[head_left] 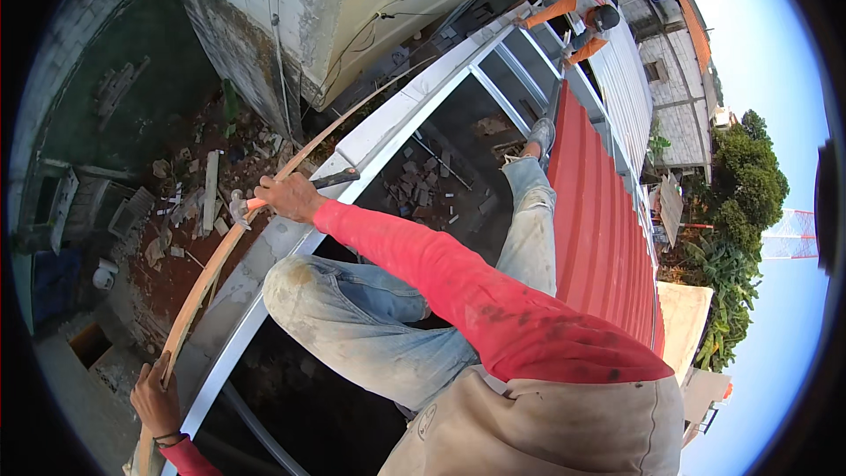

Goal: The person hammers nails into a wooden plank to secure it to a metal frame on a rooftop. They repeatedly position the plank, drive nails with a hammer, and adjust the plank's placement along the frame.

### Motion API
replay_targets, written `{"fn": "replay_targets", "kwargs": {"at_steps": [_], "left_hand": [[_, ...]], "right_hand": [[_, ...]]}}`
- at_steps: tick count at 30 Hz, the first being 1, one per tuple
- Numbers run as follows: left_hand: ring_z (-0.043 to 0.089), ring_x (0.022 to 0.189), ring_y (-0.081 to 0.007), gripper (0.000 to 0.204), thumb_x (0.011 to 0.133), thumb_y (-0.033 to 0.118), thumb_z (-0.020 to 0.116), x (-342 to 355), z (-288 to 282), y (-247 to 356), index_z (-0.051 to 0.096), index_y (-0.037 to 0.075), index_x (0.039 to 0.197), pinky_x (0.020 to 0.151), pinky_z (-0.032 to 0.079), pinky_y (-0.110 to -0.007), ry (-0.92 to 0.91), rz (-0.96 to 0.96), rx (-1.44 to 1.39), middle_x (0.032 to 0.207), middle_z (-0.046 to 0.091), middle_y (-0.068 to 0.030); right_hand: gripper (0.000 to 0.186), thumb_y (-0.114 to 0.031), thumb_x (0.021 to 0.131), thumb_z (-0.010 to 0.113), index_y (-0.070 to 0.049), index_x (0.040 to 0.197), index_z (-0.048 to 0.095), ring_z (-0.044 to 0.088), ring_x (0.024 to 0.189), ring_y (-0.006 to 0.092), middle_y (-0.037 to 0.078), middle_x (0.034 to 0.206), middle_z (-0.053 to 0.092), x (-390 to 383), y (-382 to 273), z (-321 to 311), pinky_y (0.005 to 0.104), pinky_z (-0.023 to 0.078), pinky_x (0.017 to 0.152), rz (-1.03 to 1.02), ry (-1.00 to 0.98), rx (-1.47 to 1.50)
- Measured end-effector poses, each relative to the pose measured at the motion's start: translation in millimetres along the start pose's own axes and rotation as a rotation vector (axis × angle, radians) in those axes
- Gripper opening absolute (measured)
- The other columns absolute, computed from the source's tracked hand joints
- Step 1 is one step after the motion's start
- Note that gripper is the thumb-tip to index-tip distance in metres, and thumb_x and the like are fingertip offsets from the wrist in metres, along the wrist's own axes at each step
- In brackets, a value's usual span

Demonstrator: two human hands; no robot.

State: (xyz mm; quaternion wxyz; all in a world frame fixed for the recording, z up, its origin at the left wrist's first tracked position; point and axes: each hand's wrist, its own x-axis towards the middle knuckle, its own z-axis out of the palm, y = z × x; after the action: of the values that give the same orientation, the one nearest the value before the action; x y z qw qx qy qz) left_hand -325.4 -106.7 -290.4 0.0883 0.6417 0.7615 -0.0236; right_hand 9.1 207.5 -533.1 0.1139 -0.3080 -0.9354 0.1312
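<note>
My left hand point(154, 401) grips a long, narrow wooden strip point(208, 279) at the lower left, along the outer side of a pale concrete wall top point(375, 130). My right hand point(291, 197), in a red sleeve, is closed on a hammer point(335, 179) with an orange-and-black handle, its metal head lying at the strip. A light metal frame point(233, 357) runs beside the wall top, under my bent knee. My outstretched foot point(541, 137) is beside red corrugated roofing sheets point(590, 203).
A co-worker point(589, 26) in orange sleeves works at the frame's far end, near pale roofing sheets point(627, 79). Openings between the frame bars drop to rubble point(423, 176). Outside the wall lies a debris-strewn yard point(176, 194). A plastered building point(344, 9) stands alongside.
</note>
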Motion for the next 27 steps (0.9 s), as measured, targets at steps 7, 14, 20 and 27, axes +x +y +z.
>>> {"fn": "replay_targets", "kwargs": {"at_steps": [7,14,20,27], "left_hand": [[0.066,0.076,-0.0346,0.034,0.082,0.015,0.078,24.7,4.9,-0.4,0.079,0.019,0.115,0.068,0.05,-0.046,-0.05,0.075,0.02,0.083,0.063,-0.0088],[0.068,0.077,-0.0336,0.031,0.08,0.018,0.08,38.5,12.5,-4.5,0.081,0.018,0.111,0.068,0.051,-0.046,-0.046,0.089,0.014,0.083,0.065,-0.0076],[0.069,0.077,-0.0332,0.029,0.079,0.019,0.081,60.5,18.7,-5.8,0.081,0.018,0.109,0.069,0.053,-0.044,-0.002,0.142,0.017,0.084,0.068,-0.0082],[0.069,0.074,-0.0332,0.028,0.079,0.02,0.081,63.5,23.8,-5.5,0.082,0.017,0.107,0.068,0.053,-0.044,-0.026,0.141,-0.014,0.085,0.07,-0.0091]], "right_hand": [[0.021,-0.017,0.089,0.07,-0.014,0.108,0.064,0.073,0.074,0.0339,0.007,0.098,0.061,-28.2,9.9,-4.3,0.0474,0.057,0.06,0.14,-0.009,0.006],[0.023,-0.018,0.088,0.072,-0.016,0.11,0.067,0.072,0.075,0.0325,0.005,0.098,0.062,-26.8,13.1,-0.8,0.0465,0.057,0.061,0.195,-0.012,0.05],[0.017,-0.019,0.087,0.071,-0.016,0.103,0.069,0.072,0.075,0.0333,0.005,0.098,0.063,-30.9,19.4,3.7,0.0487,0.056,0.064,0.296,-0.003,0.065],[0.015,-0.022,0.089,0.069,-0.016,0.103,0.069,0.072,0.081,0.0341,0.005,0.099,0.064,-28.0,11.9,-10.3,0.0505,0.055,0.069,0.339,-0.041,0.117]]}}
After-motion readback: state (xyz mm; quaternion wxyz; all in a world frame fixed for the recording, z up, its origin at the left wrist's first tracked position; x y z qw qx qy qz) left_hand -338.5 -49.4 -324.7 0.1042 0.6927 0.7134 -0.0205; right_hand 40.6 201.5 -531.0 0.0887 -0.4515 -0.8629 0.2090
